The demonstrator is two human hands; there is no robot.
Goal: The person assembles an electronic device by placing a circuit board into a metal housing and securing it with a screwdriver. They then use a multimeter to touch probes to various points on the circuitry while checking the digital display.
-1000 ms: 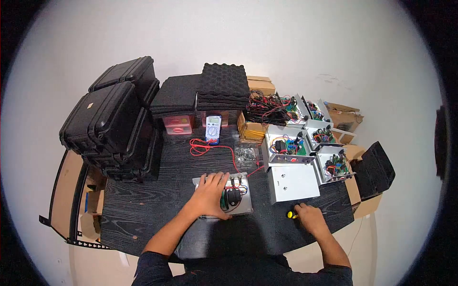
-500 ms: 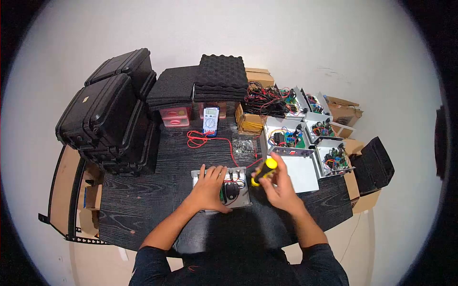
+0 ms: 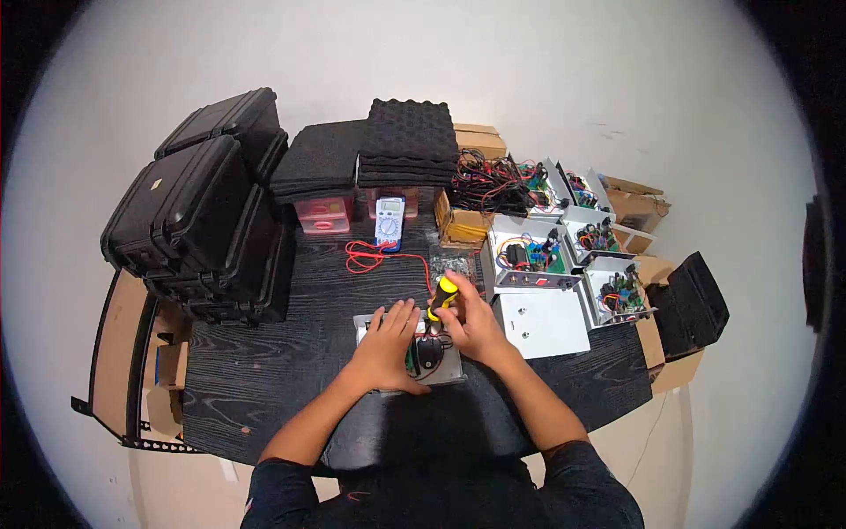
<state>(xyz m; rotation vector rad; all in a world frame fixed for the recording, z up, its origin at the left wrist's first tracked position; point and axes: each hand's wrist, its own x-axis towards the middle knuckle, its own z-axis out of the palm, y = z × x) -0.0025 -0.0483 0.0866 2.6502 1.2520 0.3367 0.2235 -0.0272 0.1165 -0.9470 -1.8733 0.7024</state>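
Note:
In the head view, a small metal electronics case [image 3: 450,363] lies open in front of me, with a black round-faced component [image 3: 429,352] and red wires inside. My left hand [image 3: 385,351] spans the case, fingers over its far edge and thumb at the near edge, gripping it. A yellow and black screwdriver [image 3: 445,295] stands nearly upright in my right hand [image 3: 476,328], over the far right part of the case. Its tip is hidden, so contact cannot be made out.
A multimeter [image 3: 389,224] with red leads lies beyond the case. Several open cases with circuit boards [image 3: 531,254] and a white panel [image 3: 541,323] are at right. Black hard cases [image 3: 189,207] are stacked at left, foam sheets [image 3: 408,132] behind. Small parts [image 3: 452,268] lie mid-table.
My right hand has moved left with the screwdriver, from beside the case to over its far right part. The white panel shows more fully. My left hand stays put.

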